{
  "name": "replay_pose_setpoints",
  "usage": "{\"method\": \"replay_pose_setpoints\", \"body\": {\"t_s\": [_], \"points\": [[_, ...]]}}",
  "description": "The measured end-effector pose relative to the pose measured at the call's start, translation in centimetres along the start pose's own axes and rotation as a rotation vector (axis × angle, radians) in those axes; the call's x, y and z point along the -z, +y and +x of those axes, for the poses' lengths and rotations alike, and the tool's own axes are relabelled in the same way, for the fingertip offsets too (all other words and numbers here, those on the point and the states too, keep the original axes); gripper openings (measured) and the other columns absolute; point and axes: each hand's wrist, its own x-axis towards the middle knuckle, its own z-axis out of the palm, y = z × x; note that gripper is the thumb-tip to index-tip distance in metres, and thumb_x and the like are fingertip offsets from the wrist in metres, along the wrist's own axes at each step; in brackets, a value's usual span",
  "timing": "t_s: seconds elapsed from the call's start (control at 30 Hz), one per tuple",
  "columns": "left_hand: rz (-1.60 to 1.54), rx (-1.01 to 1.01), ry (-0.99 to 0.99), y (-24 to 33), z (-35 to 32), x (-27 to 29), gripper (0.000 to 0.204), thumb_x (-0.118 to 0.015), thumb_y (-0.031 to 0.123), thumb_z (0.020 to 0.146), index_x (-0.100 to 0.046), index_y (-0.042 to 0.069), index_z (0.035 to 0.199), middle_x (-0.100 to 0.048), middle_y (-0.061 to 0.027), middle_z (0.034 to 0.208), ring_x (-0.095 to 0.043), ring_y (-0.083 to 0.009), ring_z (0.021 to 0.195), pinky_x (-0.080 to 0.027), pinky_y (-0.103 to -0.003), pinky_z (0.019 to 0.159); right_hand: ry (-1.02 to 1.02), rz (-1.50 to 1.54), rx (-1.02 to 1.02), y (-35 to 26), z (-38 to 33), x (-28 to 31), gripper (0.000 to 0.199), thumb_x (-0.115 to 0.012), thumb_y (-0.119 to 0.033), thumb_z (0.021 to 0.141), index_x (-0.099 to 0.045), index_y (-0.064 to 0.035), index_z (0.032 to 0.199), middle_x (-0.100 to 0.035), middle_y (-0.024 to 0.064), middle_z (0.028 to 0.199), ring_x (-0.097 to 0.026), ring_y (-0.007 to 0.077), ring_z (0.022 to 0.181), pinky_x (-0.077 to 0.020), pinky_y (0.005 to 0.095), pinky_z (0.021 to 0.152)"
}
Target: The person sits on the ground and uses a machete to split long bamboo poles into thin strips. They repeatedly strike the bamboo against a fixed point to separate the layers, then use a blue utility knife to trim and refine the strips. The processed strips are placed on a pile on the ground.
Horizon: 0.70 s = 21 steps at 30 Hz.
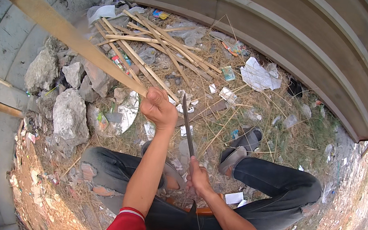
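Note:
My left hand is closed round the near end of a long, flat, pale bamboo strip, which slants up to the far left. In my right hand is the handle of a long knife. Its narrow dark blade points up and away from me, just right of my left hand. Blade and strip are apart. Beyond my left hand, a loose pile of similar strips lies criss-crossed on the ground.
Grey rubble chunks stand at the left, beside a pale panel wall. A ribbed metal sheet borders the far side. Dry grass, paper scraps and plastic litter cover the ground. My bent legs spread to both sides.

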Motion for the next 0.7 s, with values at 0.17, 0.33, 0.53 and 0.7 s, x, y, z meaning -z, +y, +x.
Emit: {"method": "replay_pose_setpoints", "body": {"t_s": [0.17, 0.33, 0.53, 0.7], "points": [[0.071, 0.045, 0.000, 0.6, -1.2, -0.2, 0.063, -0.038, 0.053, 0.106, -0.031, 0.006, 0.064, -0.033, 0.0011, 0.061, -0.029, -0.0083, 0.051, -0.028, -0.025, 0.047, -0.038, 0.068, 0.493, -5.6, -2.4, -0.7, 0.057, -0.048, -0.052, 0.102, -0.053, -0.0059, 0.070, -0.051, 0.0057, 0.058, -0.049, 0.0150, 0.046, -0.0397, 0.0325, 0.042], [0.063, 0.025, -0.019, 0.9, -0.6, -0.7, 0.063, -0.037, 0.053, 0.106, -0.032, 0.007, 0.064, -0.031, 0.0010, 0.059, -0.029, -0.0082, 0.050, -0.025, -0.025, 0.046, 0.114, -0.267, 0.570, 4.5, 0.9, 0.5, 0.060, -0.046, -0.053, 0.103, -0.053, -0.0040, 0.070, -0.053, 0.0078, 0.058, -0.050, 0.0155, 0.046, -0.0405, 0.0318, 0.042], [-0.005, 0.032, 0.014, 0.3, -0.5, 0.2, 0.060, -0.037, 0.050, 0.107, -0.030, 0.008, 0.065, -0.031, 0.0006, 0.062, -0.027, -0.0079, 0.051, -0.024, -0.025, 0.046, 0.008, 0.096, 0.098, -0.6, -1.1, -0.4, 0.058, -0.049, -0.056, 0.101, -0.050, -0.0050, 0.072, -0.049, 0.0061, 0.058, -0.048, 0.0144, 0.046, -0.0410, 0.0307, 0.043], [-0.028, 0.050, 0.010, 0.7, 0.0, 0.4, 0.063, -0.038, 0.048, 0.108, -0.032, 0.005, 0.062, -0.032, 0.0004, 0.056, -0.031, -0.0098, 0.050, -0.028, -0.027, 0.046, 0.012, 0.070, 0.665, -2.4, -1.5, -0.8, 0.062, -0.051, -0.062, 0.098, -0.050, -0.0047, 0.072, -0.048, 0.0049, 0.059, -0.048, 0.0156, 0.047, -0.0436, 0.0319, 0.044]]}}
